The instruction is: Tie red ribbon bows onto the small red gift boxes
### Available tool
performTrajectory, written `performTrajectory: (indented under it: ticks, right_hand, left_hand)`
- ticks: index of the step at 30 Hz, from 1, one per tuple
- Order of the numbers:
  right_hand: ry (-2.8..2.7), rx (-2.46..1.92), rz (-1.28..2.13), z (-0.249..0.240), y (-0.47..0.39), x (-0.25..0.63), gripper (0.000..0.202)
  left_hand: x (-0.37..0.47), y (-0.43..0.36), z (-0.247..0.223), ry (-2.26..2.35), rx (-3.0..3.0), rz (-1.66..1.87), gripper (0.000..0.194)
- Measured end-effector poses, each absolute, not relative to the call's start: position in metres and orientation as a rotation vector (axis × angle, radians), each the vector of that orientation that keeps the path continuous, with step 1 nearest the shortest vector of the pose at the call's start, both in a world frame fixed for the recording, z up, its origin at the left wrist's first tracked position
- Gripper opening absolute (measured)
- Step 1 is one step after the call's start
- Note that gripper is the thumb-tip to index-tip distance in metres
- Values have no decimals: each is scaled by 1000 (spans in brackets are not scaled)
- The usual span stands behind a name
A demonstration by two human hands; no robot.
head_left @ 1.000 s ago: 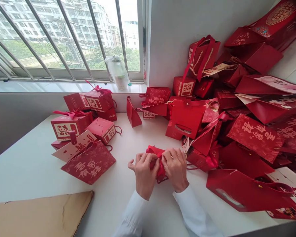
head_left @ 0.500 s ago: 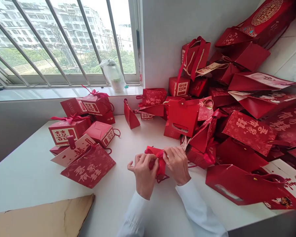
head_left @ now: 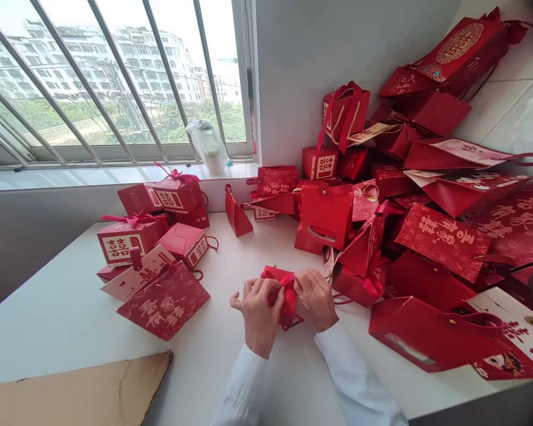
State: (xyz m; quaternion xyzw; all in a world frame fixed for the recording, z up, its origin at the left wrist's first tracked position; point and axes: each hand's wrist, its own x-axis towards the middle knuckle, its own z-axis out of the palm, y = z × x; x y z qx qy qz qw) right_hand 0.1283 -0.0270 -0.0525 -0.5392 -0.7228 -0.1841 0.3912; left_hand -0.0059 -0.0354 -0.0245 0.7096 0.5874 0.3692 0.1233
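Observation:
A small red gift box [head_left: 289, 306] rests on the white table in front of me, partly covered by both hands. Over its top runs a pinkish-red ribbon [head_left: 288, 280]. My left hand [head_left: 261, 307] pinches the ribbon between thumb and forefinger, its little finger sticking out to the left. On the other side, my right hand [head_left: 316, 296] has its fingertips closed on the ribbon too. Only a short stretch of ribbon shows between the two hands. A dark red cord [head_left: 293, 323] hangs at the box's near edge.
Several finished red boxes [head_left: 128, 239] stand at the left. A large heap of red gift boxes and bags [head_left: 444, 236] fills the right side. Cardboard [head_left: 80, 390] lies at the front left. A plastic-wrapped cup [head_left: 208, 145] stands on the windowsill.
The view has shifted slightly. Both hands stay at the small box, still pinching the ribbon, and more of the ribbon shows between them now.

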Motion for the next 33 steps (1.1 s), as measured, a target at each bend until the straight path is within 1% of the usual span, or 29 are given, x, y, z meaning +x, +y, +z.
performTrajectory:
  ticks: [6, 8, 10, 13, 15, 17, 19, 21, 23, 25, 28, 31, 33]
  right_hand:
    - [-1853, -1358, -395, -49, -29, 129, 20]
    - [-1819, -1355, -218, -44, -34, 131, 18]
    - [-1731, -1340, 49, -40, -42, 135, 16]
    - [-1532, -1331, 378, -35, -52, 142, 21]
    - [-1362, -1339, 529, -34, -53, 144, 20]
    - [-1225, -1357, 626, -33, -49, 142, 25]
    - [-1183, -1396, 650, -30, -42, 137, 33]
    - [-1211, -1452, 612, -26, -34, 130, 36]
    - [-1249, -1516, 554, -24, -28, 124, 35]
    - [-1270, -1555, 528, -26, -24, 121, 28]
    - [-1220, -1465, 635, -37, -20, 123, 19]
    - [-1157, -1344, 763, -53, -18, 129, 23]
    - [-1137, -1321, 787, -60, -20, 135, 27]
  left_hand:
    - [-7, -37, -21, 1689, 2053, 1066, 8]
    - [-12, -36, -17, 1632, 2004, 1080, 5]
    - [-20, -31, -10, 1561, 1901, 1149, 15]
    - [-34, -16, 0, 1544, 1767, 1256, 31]
    - [-40, -2, 5, 1535, 1778, 1183, 34]
    - [-43, 11, 6, 1433, 1808, 1012, 30]
    - [-42, 21, 5, 1343, 1755, 899, 28]
    - [-39, 26, 2, 1326, 1663, 881, 30]
    - [-36, 27, -2, 1339, 1587, 895, 32]
    - [-35, 26, -5, 1334, 1533, 883, 36]
    - [-37, 24, -9, 1306, 1426, 833, 42]
    - [-41, 24, -13, 1290, 1348, 805, 49]
    - [-44, 26, -15, 1298, 1324, 815, 52]
